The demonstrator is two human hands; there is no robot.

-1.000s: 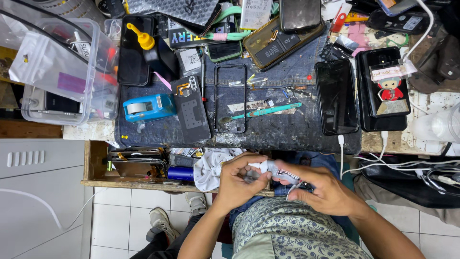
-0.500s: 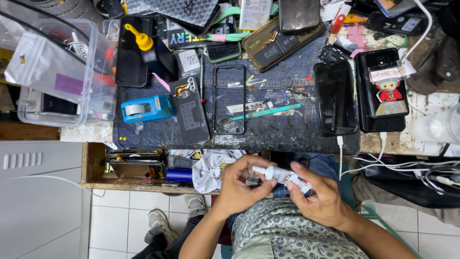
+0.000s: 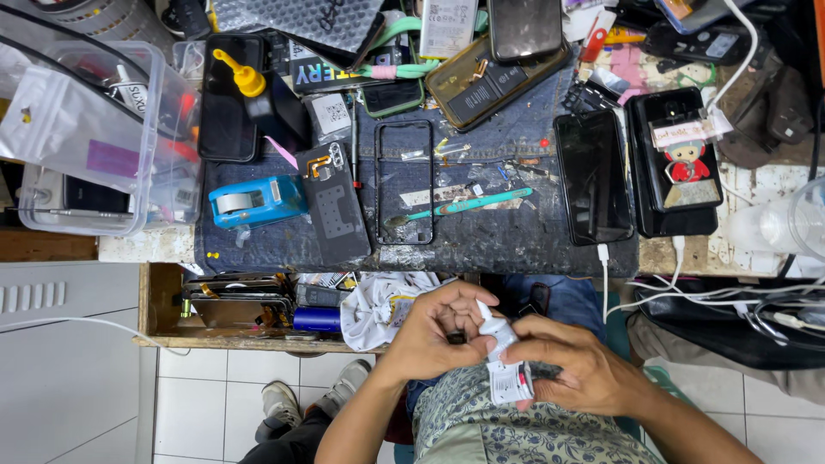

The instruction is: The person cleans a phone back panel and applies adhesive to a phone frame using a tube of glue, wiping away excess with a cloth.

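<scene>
We had tilted the small white tube (image 3: 505, 365) upright between both hands. Our left hand (image 3: 438, 335) pinched its cap end above our right hand (image 3: 580, 369), which gripped the body below; it seemed ready to open.

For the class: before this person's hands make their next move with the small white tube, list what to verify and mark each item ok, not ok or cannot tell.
1. Both hands on the white tube: ok; left hand at its upper end, right hand around the body.
2. Cap off: cannot tell; fingers hide the tip.
3. Tube held over the lap, off the bench: ok.
4. Phone frame lying flat on the blue mat: ok.
5. Green tool within sight on the mat: ok.
6. Free room on the mat: not ok; parts crowd it.
</scene>
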